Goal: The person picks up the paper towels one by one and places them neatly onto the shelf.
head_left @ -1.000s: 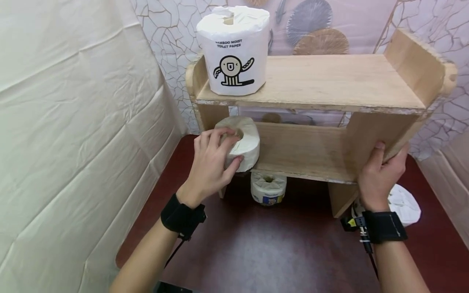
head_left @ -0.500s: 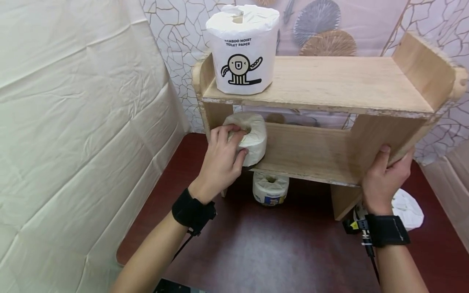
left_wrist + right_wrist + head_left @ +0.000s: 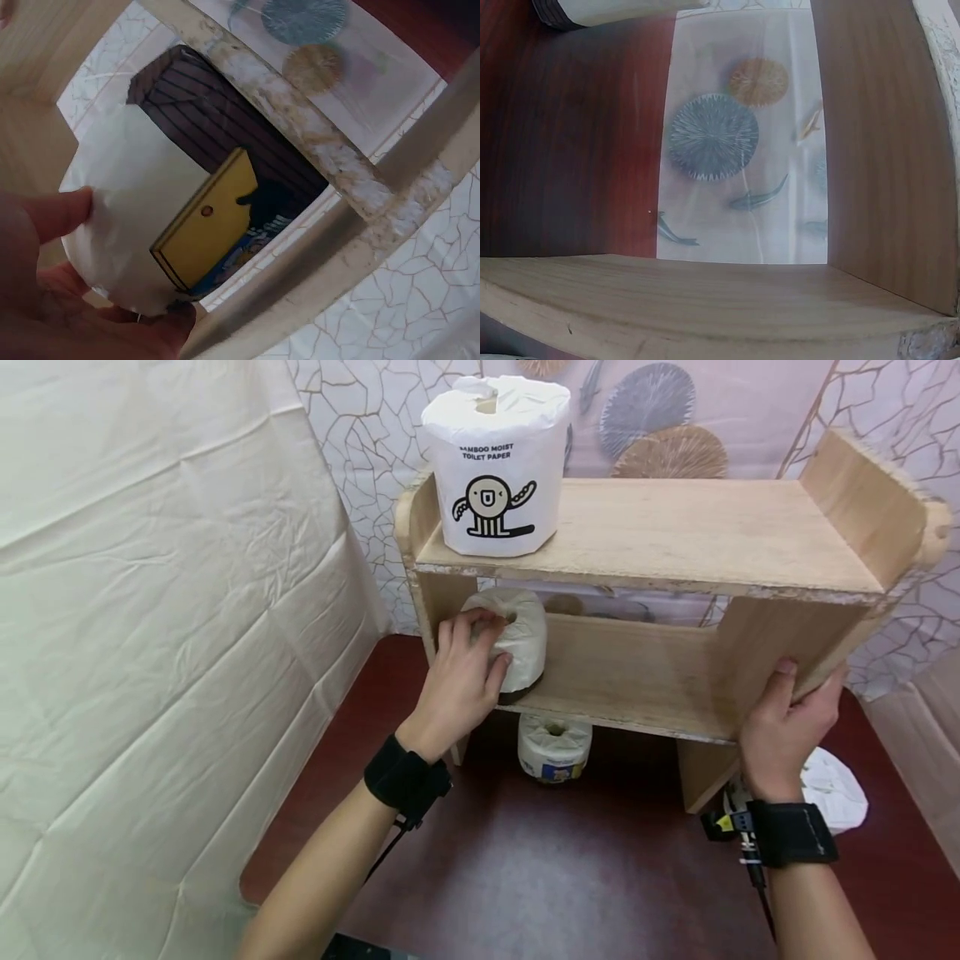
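Note:
My left hand (image 3: 468,668) grips a wrapped toilet paper roll (image 3: 527,643) at the left end of the wooden shelf unit's middle board (image 3: 630,672). Its fingers lie over the top near the core hole, with the thumb on the front. In the left wrist view, that toilet paper roll (image 3: 124,180) shows a white end and a wrapper printed with a yellow door and dark stripes. My right hand (image 3: 787,735) holds the front edge of the unit's right side panel (image 3: 795,635); the right wrist view shows only the wooden boards (image 3: 889,150), not the hand.
A larger toilet paper roll (image 3: 495,477) stands on the top board (image 3: 690,527), at its left end. Another roll (image 3: 555,750) is on the dark red table (image 3: 570,877) under the unit. A white-topped roll (image 3: 834,789) lies behind the right wrist. A cream cloth wall (image 3: 165,635) rises at left.
My left hand has pushed the gripped toilet paper roll back, farther onto the middle board. The right hand keeps its hold on the side panel. The head view has shifted slightly.

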`<state>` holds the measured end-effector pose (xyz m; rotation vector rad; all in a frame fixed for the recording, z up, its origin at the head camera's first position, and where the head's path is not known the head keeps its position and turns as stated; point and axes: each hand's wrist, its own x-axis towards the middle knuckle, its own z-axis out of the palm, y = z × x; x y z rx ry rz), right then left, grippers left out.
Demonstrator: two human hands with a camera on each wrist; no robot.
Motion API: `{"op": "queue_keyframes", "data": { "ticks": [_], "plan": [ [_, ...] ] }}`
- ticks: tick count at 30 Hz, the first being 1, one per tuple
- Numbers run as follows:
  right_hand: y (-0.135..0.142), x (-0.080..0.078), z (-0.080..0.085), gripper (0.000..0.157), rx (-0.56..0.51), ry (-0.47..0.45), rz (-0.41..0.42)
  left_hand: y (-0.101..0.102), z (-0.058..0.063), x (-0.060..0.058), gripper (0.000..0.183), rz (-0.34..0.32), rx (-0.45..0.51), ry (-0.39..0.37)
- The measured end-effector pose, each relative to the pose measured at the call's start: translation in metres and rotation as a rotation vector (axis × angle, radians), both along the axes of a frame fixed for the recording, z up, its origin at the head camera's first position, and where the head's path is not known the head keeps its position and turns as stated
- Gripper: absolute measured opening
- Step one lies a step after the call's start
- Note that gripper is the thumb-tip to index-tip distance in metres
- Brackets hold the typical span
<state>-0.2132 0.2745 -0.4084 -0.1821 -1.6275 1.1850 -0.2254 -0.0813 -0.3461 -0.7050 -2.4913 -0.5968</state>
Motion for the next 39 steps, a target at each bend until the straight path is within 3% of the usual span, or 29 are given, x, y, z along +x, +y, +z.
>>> {"op": "queue_keyframes", "data": {
  "ticks": [5,10,21,27,34,39],
  "plan": [
    [0.003,0.0,0.001,0.038,-0.01,-0.006,-0.003,0.002,0.001,-0.002,0.038,0.007,0.006,-0.025],
    [0.0,0.0,0.002,0.038,-0.022,-0.009,0.007,0.004,0.003,0.0,0.039,0.09,-0.046,0.009],
    [-0.003,-0.001,0.004,0.041,-0.024,0.011,0.018,0.024,0.01,0.001,0.051,0.215,-0.13,0.26],
    [0.007,0.005,-0.002,0.039,-0.017,0.017,0.013,0.047,0.012,-0.002,0.048,0.252,-0.245,0.332],
    [0.005,0.003,-0.001,0.036,-0.007,0.015,0.056,0.064,0.02,-0.016,0.051,0.452,-0.348,0.488],
    [0.007,0.005,0.001,0.038,0.001,-0.006,0.046,0.073,0.018,-0.019,0.058,0.56,-0.33,0.471]
  ]
}}
